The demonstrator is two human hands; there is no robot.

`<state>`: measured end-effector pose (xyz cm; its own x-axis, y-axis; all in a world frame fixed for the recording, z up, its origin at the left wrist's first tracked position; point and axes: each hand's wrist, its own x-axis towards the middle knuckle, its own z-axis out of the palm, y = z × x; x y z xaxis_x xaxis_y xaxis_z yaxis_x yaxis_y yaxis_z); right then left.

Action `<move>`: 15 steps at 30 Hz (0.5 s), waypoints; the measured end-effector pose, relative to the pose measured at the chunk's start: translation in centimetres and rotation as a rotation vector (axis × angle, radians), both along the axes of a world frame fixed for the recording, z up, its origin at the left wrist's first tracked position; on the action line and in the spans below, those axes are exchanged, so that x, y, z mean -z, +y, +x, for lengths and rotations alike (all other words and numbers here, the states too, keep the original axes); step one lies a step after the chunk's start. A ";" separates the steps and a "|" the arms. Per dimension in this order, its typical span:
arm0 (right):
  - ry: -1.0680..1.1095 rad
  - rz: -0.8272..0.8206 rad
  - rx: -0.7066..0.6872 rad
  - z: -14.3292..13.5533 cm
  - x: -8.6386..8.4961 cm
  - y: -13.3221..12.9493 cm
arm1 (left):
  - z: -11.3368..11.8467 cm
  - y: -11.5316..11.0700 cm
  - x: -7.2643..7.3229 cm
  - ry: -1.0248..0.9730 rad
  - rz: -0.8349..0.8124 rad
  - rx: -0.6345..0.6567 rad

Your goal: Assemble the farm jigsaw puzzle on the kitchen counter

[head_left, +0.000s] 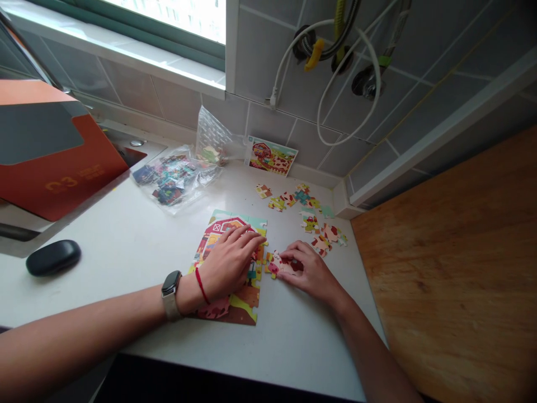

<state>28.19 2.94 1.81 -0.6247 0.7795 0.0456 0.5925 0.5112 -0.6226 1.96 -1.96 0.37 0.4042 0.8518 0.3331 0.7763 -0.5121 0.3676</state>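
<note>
A partly joined jigsaw puzzle (pixel 243 313) with a farm picture lies flat on the white table. My left hand (pixel 230 263) rests on it, palm down with the fingers stretched out, covering its middle. Just off the puzzle's right edge, my right hand (pixel 308 268) pinches a puzzle piece (pixel 274 264) with a cow's face on it between thumb and fingers. The piece lies low at the table, close to the joined part; whether they touch I cannot tell. Loose puzzle pieces (pixel 310 221) are scattered beyond my right hand, some overlapping.
A picture card (pixel 272 157) leans on the tiled wall. Clear plastic bags (pixel 176 176) with more pieces lie at the back left. A black mouse (pixel 53 257) and an orange box (pixel 62 168) are at the left. A wooden board (pixel 453 257) stands at the right.
</note>
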 end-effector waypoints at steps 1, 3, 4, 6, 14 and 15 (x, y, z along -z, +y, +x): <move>0.002 0.013 0.001 -0.1 0.0 -0.1 | 0.0 0.0 0.0 0.002 -0.004 0.002; -0.003 0.039 0.003 -0.4 -0.1 -0.2 | 0.0 0.0 0.0 0.010 -0.009 0.013; -0.008 0.049 0.004 -0.5 -0.1 -0.2 | 0.0 0.0 0.0 0.015 -0.010 0.017; -0.021 0.058 0.008 -0.6 -0.2 -0.3 | 0.0 0.0 0.1 0.024 -0.005 0.025; -0.008 0.118 -0.097 -0.4 0.0 -0.3 | 0.1 -0.2 0.1 0.009 0.002 0.198; -0.008 0.131 -0.124 -0.3 0.1 -0.3 | 0.1 -0.3 0.0 0.014 0.006 0.224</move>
<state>27.85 2.67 1.70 -0.7166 0.6840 0.1365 0.5243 0.6574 -0.5413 2.04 -2.22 0.34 0.5881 0.7383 0.3303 0.6479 -0.6745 0.3540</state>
